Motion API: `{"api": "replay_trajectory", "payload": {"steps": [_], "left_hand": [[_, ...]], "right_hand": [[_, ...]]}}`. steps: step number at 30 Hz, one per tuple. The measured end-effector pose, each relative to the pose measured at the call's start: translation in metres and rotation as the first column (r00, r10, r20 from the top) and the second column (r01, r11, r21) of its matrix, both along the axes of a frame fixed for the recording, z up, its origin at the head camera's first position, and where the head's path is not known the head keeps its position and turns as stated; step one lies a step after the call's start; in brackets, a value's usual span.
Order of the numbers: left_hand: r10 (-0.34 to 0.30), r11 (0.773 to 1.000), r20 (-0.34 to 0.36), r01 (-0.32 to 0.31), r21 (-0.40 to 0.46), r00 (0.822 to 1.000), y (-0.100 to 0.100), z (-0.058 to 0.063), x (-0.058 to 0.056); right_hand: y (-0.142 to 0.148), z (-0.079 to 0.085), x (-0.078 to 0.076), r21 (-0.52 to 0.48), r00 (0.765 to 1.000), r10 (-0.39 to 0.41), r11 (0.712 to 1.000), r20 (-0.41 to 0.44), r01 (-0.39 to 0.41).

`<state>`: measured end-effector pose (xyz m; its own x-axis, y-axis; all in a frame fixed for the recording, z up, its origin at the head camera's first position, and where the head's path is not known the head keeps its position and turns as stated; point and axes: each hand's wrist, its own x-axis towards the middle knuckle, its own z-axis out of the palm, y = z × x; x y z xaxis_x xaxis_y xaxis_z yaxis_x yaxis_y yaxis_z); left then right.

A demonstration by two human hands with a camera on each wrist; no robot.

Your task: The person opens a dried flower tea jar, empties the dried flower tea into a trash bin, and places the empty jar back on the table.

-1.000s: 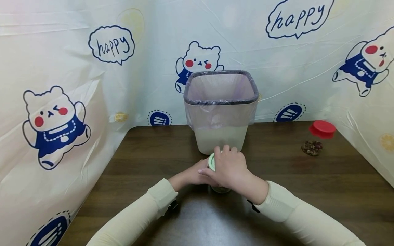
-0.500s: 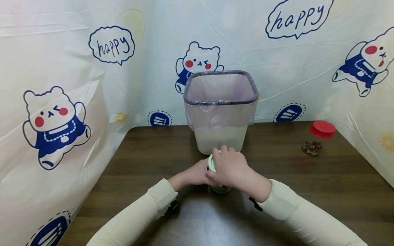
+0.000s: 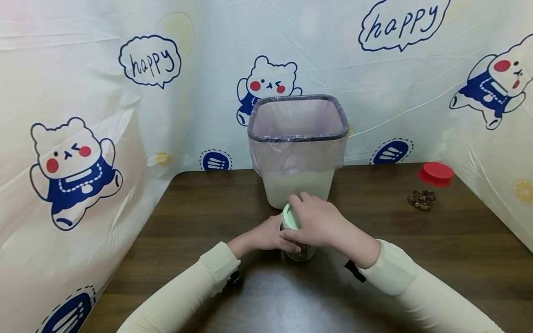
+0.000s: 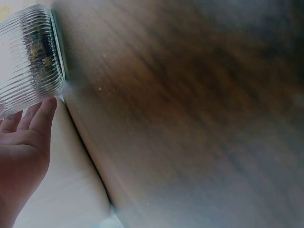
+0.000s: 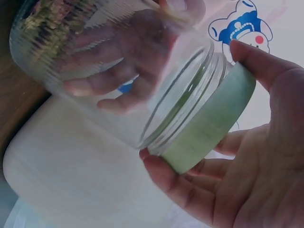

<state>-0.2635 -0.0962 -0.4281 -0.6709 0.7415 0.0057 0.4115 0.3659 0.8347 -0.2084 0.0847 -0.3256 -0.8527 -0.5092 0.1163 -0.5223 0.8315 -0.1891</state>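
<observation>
My left hand (image 3: pixel 266 235) grips the side of a clear ribbed glass jar (image 3: pixel 306 253) that stands on the table. In the left wrist view the jar (image 4: pixel 40 57) holds dark dried bits near its base, above my left hand (image 4: pixel 26 152). The pale green lid (image 3: pixel 290 218) is pinched at its edge by my right hand (image 3: pixel 320 222). Close up in the right wrist view, the lid (image 5: pixel 213 121) sits slightly askew at the jar's mouth, and glass threads show. Dried flower-like pieces (image 5: pixel 52 23) lie at the jar's bottom. Left fingers show through the glass.
A lined waste bin (image 3: pixel 297 185) stands just behind my hands. At the back right is a red lid (image 3: pixel 436 174) above a heap of dried pieces (image 3: pixel 422 200), seemingly in a clear jar. A printed cloth (image 3: pixel 200 83) surrounds the wooden table (image 3: pixel 187 212).
My right hand has turned and shifted slightly right, and more of the green lid now shows. The left hand has kept its place on the jar.
</observation>
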Motion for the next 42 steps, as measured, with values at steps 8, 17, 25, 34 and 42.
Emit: {"api": "replay_trajectory", "payload": {"steps": [8,17,25,34,42], "left_hand": [[0.004,1.000,-0.002,-0.004,-0.009,1.000,0.000,0.000,0.000],[0.007,1.000,0.003,-0.007,-0.018,1.000,0.001,0.001,0.000],[0.003,1.000,-0.015,-0.003,-0.009,1.000,0.002,0.000,-0.001],[0.042,0.999,-0.038,-0.041,0.010,0.998,0.003,-0.001,-0.001],[0.038,0.999,-0.048,-0.037,0.014,0.998,0.003,-0.002,-0.001]], "right_hand": [[0.004,-0.001,-0.003,-0.036,0.999,0.038,0.999,-0.022,-0.039],[0.005,-0.001,-0.004,-0.043,0.998,0.050,0.998,-0.029,-0.052],[0.008,0.002,-0.005,-0.063,0.996,0.073,0.995,-0.042,-0.075],[0.018,0.012,-0.009,-0.174,0.994,0.094,0.980,-0.050,-0.101],[0.027,0.014,-0.013,-0.233,0.997,0.079,0.970,0.018,-0.073]]}}
